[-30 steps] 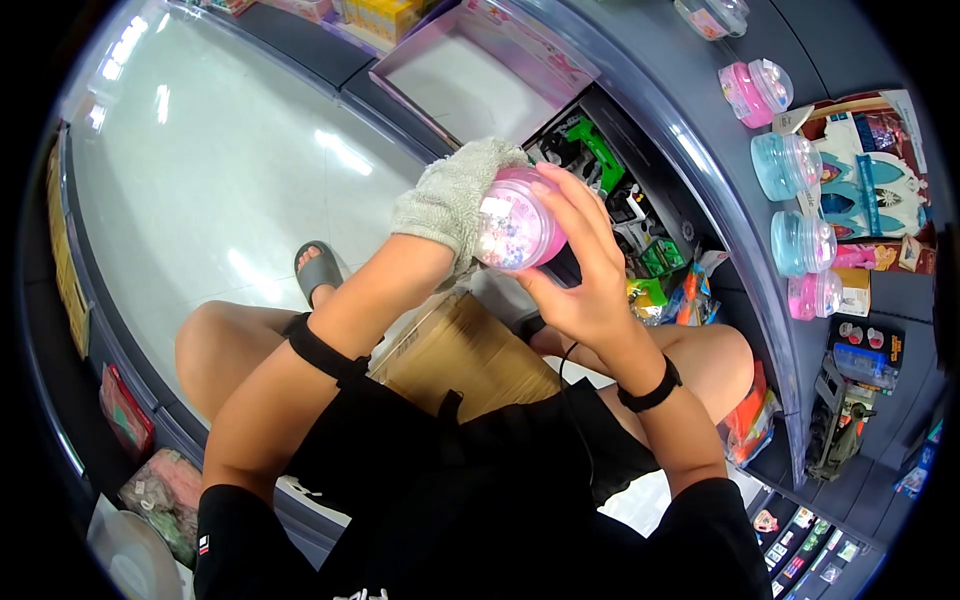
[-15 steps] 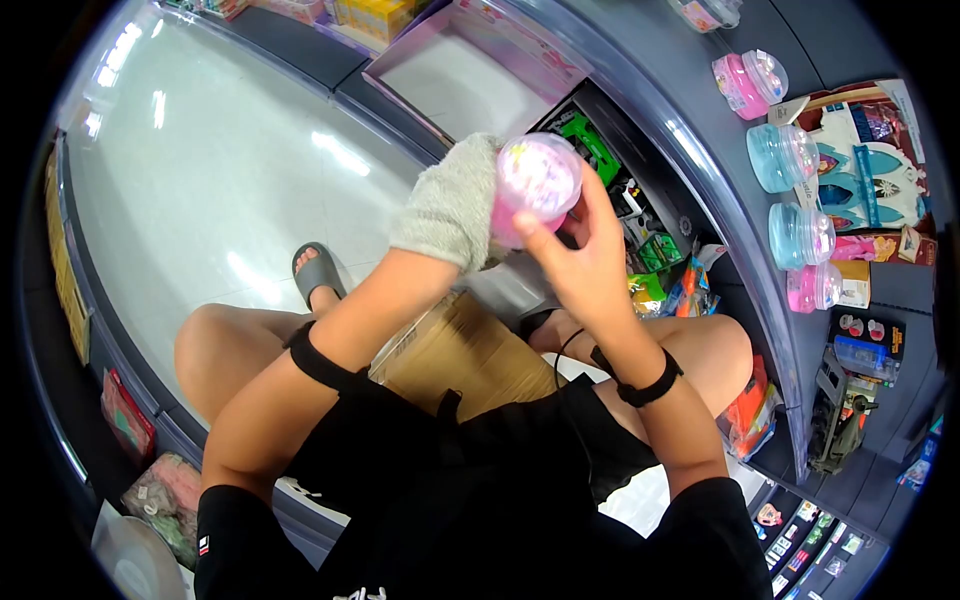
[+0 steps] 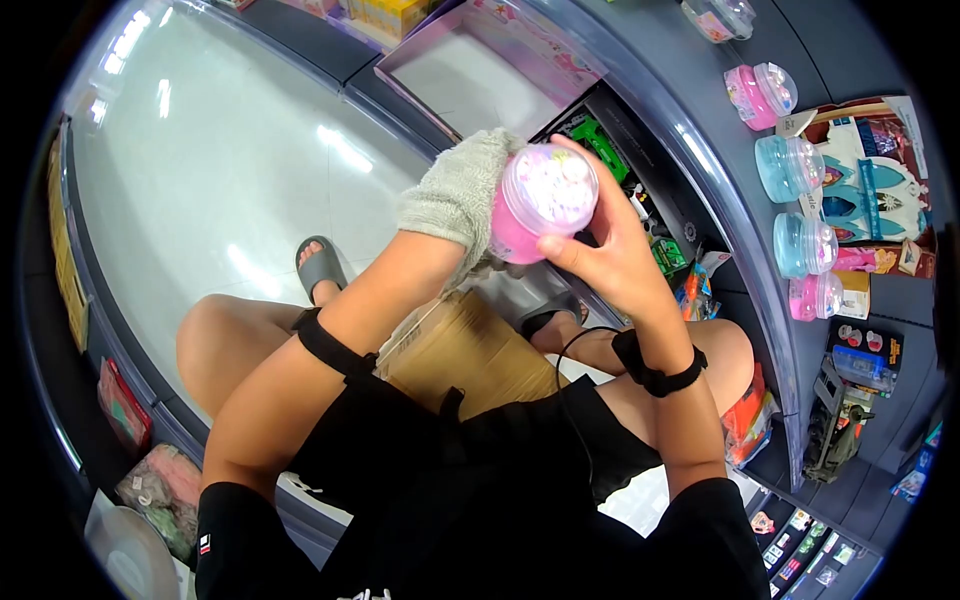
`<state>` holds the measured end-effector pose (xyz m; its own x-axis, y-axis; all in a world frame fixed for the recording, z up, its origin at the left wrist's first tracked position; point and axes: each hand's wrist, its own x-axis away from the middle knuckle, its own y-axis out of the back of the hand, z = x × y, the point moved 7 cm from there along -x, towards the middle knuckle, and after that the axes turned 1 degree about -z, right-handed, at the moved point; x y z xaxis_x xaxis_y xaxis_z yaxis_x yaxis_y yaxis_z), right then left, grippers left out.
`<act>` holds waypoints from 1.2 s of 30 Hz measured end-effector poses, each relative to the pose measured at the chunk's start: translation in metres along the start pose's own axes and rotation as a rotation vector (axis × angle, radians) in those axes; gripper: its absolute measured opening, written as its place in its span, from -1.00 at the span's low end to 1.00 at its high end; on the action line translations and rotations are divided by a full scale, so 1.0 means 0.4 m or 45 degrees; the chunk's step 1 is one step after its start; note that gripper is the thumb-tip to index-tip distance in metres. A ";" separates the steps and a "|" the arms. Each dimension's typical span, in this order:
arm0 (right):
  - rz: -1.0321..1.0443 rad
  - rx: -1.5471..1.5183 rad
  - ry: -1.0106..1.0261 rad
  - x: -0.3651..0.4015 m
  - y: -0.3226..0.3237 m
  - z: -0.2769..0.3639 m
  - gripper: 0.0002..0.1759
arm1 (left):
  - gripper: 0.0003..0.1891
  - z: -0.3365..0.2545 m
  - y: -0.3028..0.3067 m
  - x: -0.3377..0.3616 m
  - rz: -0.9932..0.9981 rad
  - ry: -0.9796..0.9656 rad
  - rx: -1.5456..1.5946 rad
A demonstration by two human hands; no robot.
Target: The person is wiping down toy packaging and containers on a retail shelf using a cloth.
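Observation:
A pink jar (image 3: 545,200) with a clear domed lid and small pale bits inside is held up in front of me. My right hand (image 3: 610,240) grips it from the right side, thumb on the near side and fingers around the far side. A grey towelling cloth or mitt (image 3: 455,190) covers my left hand, which presses against the jar's left side. The fingers of that hand are hidden under the fabric.
A cardboard box (image 3: 470,350) stands between my legs. To the right, a shelf (image 3: 700,160) carries more pink jars (image 3: 760,95) and blue jars (image 3: 790,168). An open pink-patterned carton (image 3: 470,70) and a black tray with green toys (image 3: 600,150) lie ahead.
The jar has moved slightly right and down, and its lid is turned more towards me. My right hand has shifted with it; the cloth stays against the jar's left side.

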<state>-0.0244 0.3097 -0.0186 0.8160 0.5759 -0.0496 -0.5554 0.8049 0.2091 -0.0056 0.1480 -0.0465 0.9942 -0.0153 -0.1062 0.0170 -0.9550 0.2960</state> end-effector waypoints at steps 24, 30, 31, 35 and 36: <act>-0.229 0.521 0.230 0.036 -0.022 0.022 -0.15 | -0.38 0.017 0.005 -0.003 -0.120 -0.141 -0.186; -0.146 0.654 0.415 0.040 -0.041 0.063 -0.09 | -0.44 0.008 -0.002 0.012 0.092 0.381 0.738; -0.191 0.598 0.384 0.039 -0.036 0.057 -0.11 | -0.44 0.013 -0.003 0.010 0.101 0.380 0.738; -0.322 0.395 0.104 0.029 -0.007 0.002 -0.21 | -0.35 -0.057 -0.015 -0.011 0.056 -0.244 -0.336; -0.330 0.397 0.103 0.028 -0.008 -0.003 -0.21 | -0.48 -0.056 -0.022 -0.016 0.008 -0.213 -0.408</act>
<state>-0.0137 0.3138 -0.0211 0.9004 0.3790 -0.2135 -0.2476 0.8500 0.4649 -0.0098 0.1632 -0.0271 0.9638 -0.0939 -0.2494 0.0698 -0.8140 0.5766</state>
